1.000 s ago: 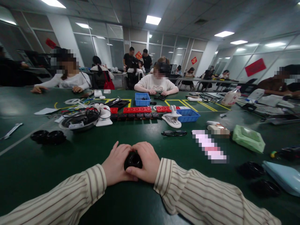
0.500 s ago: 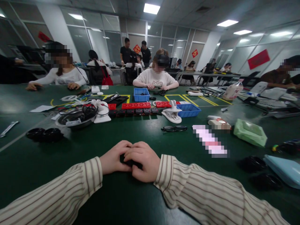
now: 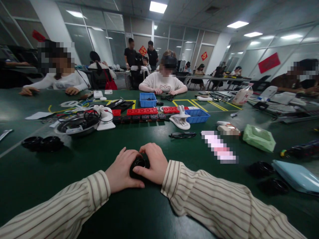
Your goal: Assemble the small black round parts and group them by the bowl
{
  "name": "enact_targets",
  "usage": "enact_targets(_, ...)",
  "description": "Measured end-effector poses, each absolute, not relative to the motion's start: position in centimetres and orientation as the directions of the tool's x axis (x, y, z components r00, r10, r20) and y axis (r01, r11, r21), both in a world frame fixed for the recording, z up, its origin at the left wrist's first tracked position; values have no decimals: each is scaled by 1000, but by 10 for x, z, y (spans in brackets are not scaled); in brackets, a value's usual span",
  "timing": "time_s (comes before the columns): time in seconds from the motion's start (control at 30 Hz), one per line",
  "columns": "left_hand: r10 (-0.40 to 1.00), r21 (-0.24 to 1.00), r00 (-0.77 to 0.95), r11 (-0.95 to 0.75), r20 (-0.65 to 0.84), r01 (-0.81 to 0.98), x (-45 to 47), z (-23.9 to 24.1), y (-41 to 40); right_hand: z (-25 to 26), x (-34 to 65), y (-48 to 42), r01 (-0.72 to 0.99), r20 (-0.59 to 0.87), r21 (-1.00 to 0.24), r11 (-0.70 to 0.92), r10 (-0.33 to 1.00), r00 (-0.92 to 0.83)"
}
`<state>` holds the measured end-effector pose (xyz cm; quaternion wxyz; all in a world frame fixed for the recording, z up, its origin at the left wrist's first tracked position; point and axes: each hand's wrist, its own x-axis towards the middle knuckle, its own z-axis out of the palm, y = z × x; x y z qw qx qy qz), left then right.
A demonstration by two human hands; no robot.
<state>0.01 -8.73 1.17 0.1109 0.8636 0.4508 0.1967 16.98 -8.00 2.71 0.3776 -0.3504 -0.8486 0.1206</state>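
We have the ring point(image 3: 134, 167) between our two hands, over the near middle of the counter point(image 3: 119, 215), its hole turned up toward us. Our left grip point(image 3: 122, 171) is curled round its left side, fingers along the far edge, thumb in front and below. Our right grip point(image 3: 156, 164) presses in from the right, thumb laid over the near rim, fingers arched beyond it. Between them the two pinch the ring and hide part of its wall; we cannot tell whether it touches the counter.

Farther off to the left, we see the bowl point(image 3: 72, 134), heaped with black parts and a clear bag, just beside a white stand point(image 3: 106, 121). The far bin point(image 3: 148, 103), blue, holds small dark pieces too small for us to identify. The near bin point(image 3: 200, 120), also blue, sits just behind the white clip point(image 3: 179, 121); we cannot make out its contents. Red blocks point(image 3: 142, 111) stand in a row between bowl and near bin. Two similar rings point(image 3: 31, 144) sit side by side at our left.
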Motion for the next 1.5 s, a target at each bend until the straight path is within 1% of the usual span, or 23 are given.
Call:
enact_targets(0.1,843,362,487,-538,227,762,4,12,-92,25,169,-78,558,512,-444,701,710,-484)
enact_targets(0.2,827,361,514,-562,227,744,2,13,-89,26,168,-79,524,523,-409,747,663,-537)
enact_targets(0.27,805,389,546,-591,232,707,0,14,-85,27,169,-80,478,553,-394,785,618,-559)
enact_targets(0.33,776,450,591,-618,218,645,-3,15,-80,28,169,-81,404,591,-361,841,541,-598)
enact_targets(0.4,746,508,637,-632,195,585,-5,16,-75,28,170,-83,307,620,-303,902,432,-655)
enact_targets(0.47,725,535,667,-638,174,554,-7,16,-73,27,169,-85,221,621,-247,943,329,-711)
enact_targets(0.53,717,538,678,-640,161,549,-7,16,-71,27,169,-86,185,617,-225,957,287,-733)
enact_targets(0.63,709,510,684,-659,174,553,-7,16,-72,28,169,-87,191,635,-247,950,308,-708)
enact_targets(0.73,735,472,647,-652,203,593,-6,16,-75,30,170,-86,292,647,-317,902,431,-629)
enact_targets(0.8,772,428,597,-626,219,652,-5,15,-78,29,169,-85,400,622,-369,839,542,-565)
enact_targets(0.87,794,376,564,-606,229,701,-4,14,-82,28,169,-84,489,578,-398,776,626,-523)
enact_targets(0.93,796,336,559,-605,233,722,-2,14,-85,27,168,-83,547,534,-404,734,674,-511)
enact_targets(1.0,798,314,556,-603,234,733,0,14,-88,26,167,-82,574,496,-391,720,690,-528)
enact_targets(1.1,811,319,538,-586,230,745,2,15,-88,26,167,-81,564,476,-377,734,676,-562)
enact_targets(1.2,809,362,542,-587,227,724,1,16,-84,27,167,-81,515,511,-382,768,640,-575)
enact_targets(1.27,781,407,586,-617,216,673,-2,17,-81,28,168,-82,434,537,-385,814,580,-613)
enact_targets(1.37,700,463,692,-680,180,568,-6,18,-76,29,169,-83,254,560,-383,888,441,-701)
enact_targets(1.43,661,458,729,-711,178,533,-7,18,-74,29,170,-83,163,571,-372,914,364,-736)
enact_targets(1.5,651,436,736,-726,185,532,-8,17,-73,30,171,-84,126,586,-358,925,328,-741)
